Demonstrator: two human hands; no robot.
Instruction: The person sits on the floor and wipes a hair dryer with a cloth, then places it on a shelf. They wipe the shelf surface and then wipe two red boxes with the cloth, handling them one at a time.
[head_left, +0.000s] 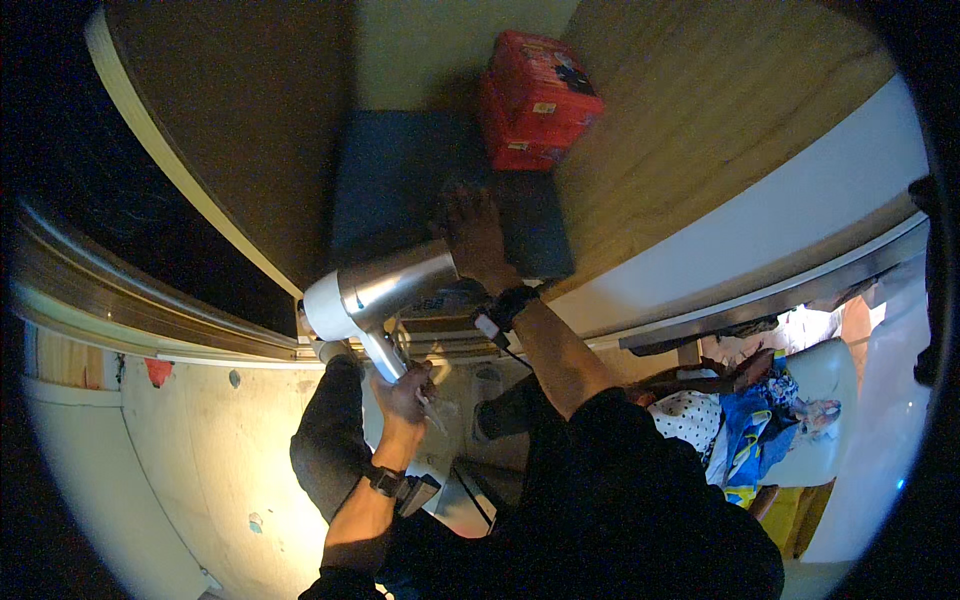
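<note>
My left hand (405, 394) is wrapped around the handle of a hair dryer (386, 289) with a silver barrel and a white rear cap. Its barrel points up and right, with the front end beside my right wrist. My right hand (472, 229) reaches into the shadowed space ahead, over a dark blue sheet or panel (405, 172). The fingers extend forward, a little apart, and nothing shows in them; deep shadow blurs the fingertips. Beyond this hand, red boxes (540, 105), apparently stacked, rest at the sheet's far right corner.
Dark brown boards (232, 135) flank the space on the left, a wood-grained panel (675, 127) on the right. Below right, a chair (817, 420) bears clothes and a blue bag (750, 442). A stained pale floor (225, 450) lies at lower left. A cable hangs near my right wrist.
</note>
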